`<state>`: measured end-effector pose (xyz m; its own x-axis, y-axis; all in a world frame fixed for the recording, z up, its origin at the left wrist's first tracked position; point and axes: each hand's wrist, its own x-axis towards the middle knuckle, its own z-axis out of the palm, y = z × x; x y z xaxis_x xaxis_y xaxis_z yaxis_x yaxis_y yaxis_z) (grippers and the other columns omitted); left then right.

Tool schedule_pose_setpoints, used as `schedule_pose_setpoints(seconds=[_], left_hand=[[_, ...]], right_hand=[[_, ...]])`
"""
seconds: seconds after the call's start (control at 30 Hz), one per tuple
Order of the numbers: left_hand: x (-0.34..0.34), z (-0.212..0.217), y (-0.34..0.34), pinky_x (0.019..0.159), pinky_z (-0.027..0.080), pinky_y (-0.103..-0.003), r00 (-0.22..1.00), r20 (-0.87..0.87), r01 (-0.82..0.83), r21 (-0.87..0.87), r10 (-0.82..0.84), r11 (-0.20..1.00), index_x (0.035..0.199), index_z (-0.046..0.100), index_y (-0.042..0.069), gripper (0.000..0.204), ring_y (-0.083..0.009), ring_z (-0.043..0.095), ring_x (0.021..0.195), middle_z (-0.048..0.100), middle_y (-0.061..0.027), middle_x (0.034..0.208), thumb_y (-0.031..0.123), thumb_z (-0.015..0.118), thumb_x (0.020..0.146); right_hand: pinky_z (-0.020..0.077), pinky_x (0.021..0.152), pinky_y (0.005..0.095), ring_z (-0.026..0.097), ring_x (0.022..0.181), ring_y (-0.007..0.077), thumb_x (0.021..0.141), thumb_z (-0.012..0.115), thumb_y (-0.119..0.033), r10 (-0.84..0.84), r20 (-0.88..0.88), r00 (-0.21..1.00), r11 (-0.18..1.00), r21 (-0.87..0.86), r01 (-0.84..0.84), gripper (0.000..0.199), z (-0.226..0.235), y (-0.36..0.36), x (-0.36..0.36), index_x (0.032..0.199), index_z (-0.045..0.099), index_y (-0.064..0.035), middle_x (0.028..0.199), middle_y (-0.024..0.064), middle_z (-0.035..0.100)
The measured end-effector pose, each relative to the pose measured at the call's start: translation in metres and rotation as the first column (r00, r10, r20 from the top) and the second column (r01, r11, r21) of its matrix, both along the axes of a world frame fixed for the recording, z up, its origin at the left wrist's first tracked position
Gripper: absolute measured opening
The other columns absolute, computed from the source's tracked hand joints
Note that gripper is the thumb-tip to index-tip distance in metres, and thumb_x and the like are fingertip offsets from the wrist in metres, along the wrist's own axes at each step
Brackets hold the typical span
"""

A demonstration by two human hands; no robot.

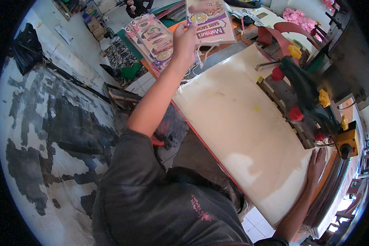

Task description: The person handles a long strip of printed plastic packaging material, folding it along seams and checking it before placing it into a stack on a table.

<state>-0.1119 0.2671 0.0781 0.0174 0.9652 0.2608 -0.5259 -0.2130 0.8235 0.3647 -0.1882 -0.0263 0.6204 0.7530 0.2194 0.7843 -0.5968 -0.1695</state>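
Apparently, the left hand is clamped on the edge of the bag, beyond the board, beside the stack. A careless pull could snag its strings. The right hand lies flat, grasping nothing visible.

Dark grey short-sleeved shirt with pinkish-red print

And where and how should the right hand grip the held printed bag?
Grip the printed bag probably by its right edge, coming from the right: it looks flat, the left hand holds its left edge, and white cords hang near its lower edge.
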Motion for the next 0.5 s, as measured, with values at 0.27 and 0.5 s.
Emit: schedule_pose_setpoints(seconds=[0.27,0.5], left_hand=[[-0.010,0.016,-0.119,0.092,0.059,-0.034,0.893,0.125,0.434,0.015,-0.432,0.901,0.136,0.047,0.004,0.047,-0.0174,0.068,0.104,0.063,-0.0098,0.123,-0.002,0.065,0.093],[-0.015,-0.019,-0.144,0.078,0.064,-0.031,0.931,0.056,0.365,-0.058,-0.362,0.929,0.143,0.043,0.006,0.055,-0.0134,0.066,0.106,0.062,-0.0062,0.124,0.000,0.067,0.094]], right_hand=[[0.0213,0.126,0.0434,0.030,0.153,0.0378,0.110,0.044,-0.043,-0.026,0.036,0.999,1.000,-0.012,0.026,0.066,-0.002,-0.008,0.003,0.151,0.041,0.0091,0.160,0.0270,0.037],[0.0231,0.124,0.0440,0.031,0.152,0.0382,0.109,0.045,-0.039,-0.043,-0.006,0.999,0.999,-0.016,0.043,0.064,0.008,0.003,-0.011,0.152,0.039,0.0084,0.160,0.0270,0.037]])
